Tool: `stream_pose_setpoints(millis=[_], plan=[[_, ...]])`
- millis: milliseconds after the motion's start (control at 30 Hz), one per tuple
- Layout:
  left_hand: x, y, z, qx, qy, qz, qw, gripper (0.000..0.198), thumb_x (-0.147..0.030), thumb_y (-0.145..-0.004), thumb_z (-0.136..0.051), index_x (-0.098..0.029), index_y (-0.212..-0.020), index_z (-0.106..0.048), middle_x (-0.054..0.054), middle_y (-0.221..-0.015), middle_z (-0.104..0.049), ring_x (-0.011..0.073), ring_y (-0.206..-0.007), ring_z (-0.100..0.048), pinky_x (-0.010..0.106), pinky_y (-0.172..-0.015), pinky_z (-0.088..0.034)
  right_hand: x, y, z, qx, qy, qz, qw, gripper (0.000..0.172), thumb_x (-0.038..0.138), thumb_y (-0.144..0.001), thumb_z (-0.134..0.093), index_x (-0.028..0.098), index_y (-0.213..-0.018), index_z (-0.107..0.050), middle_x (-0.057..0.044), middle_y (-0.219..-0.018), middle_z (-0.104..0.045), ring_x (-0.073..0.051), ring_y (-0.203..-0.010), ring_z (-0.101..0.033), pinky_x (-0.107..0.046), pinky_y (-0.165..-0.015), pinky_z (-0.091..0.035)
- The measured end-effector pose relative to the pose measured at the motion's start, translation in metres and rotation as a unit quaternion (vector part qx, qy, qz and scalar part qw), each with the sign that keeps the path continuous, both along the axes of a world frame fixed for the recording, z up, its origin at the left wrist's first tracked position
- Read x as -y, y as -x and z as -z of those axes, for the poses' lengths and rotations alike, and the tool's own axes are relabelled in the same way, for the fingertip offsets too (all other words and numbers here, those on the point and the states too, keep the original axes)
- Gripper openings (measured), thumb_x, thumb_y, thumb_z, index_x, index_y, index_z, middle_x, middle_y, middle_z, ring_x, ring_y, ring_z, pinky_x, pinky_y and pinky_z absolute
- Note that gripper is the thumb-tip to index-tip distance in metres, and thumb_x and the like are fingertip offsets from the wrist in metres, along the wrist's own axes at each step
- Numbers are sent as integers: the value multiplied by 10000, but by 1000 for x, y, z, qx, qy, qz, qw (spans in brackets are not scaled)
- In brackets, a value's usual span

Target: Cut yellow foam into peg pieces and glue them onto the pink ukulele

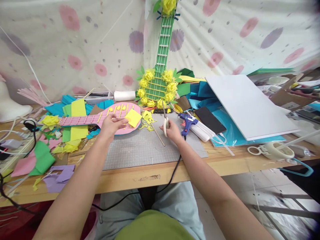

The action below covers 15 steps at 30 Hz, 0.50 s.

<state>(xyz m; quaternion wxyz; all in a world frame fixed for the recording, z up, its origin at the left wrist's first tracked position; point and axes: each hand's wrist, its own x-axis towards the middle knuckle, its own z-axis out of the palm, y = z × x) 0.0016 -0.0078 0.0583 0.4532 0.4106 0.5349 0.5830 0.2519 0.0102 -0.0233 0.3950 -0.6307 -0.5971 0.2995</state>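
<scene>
The left hand (113,125) pinches a flat yellow paper square (133,118) over the rounded body of a pink guitar (120,131); the right hand (173,130) grips white-handled metal scissors (165,122) above a gridded grey mat (127,156). Curled yellow scraps (148,117) lie between them. A blue glue gun (186,122) lies just beside the right hand; behind stands a green guitar (156,85) edged with crinkled yellow flowers (171,87).

room: grey mat (140,155), front middle | blocked: pink guitar (121,115), back-left corner; scissors (165,117), above mat's back; glue gun (187,122), right edge | black cord (175,173) crosses table's (120,182) front edge
</scene>
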Motion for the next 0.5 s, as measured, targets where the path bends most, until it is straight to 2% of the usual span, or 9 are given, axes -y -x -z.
stream_pose_setpoints(millis=[100,200,267,400,500], plan=[[-5,25,6,38,-33,-95,994,450,-87,-482,-699,-185,-762,-361,10,-682,-613,147,-634,-633,268,-593,-516,1,-7,-4,182,-22,61,981,268,358,-742,-504,167,-930,-508,-81,-877,-616,-221,-843,-567,-310,-715,-404],[-11,42,26,51,-66,-192,978,441,-103,-508,-685,-194,-748,-327,7,-713,-602,139,-661,-631,257,-592,-516,-1,-7,-9,301,-31,64,951,278,302,-772,-476,123,-980,-525,-132,-979,-608,-236,-952,-548,-304,-776,-392],[-17,52,41,34,-94,-244,965,436,-130,-530,-680,-198,-759,-315,-7,-726,-587,130,-678,-625,253,-594,-516,-4,-5,-12,350,0,50,935,280,284,-770,-489,104,-978,-542,-156,-1000,-608,-245,-967,-551,-306,-783,-395],[-25,66,63,-43,-166,-298,939,413,-176,-577,-661,-204,-785,-306,-39,-703,-553,110,-688,-603,260,-619,-517,-13,0,-15,392,59,22,918,275,259,-734,-551,93,-952,-561,-204,-984,-610,-282,-935,-575,-349,-761,-410],[-27,68,69,-78,-197,-297,931,388,-174,-586,-661,-200,-773,-322,-37,-696,-548,105,-705,-601,291,-702,-511,-22,-1,-18,309,58,-5,949,242,146,-624,-649,105,-852,-583,-229,-920,-612,-341,-955,-560,-416,-773,-399]])
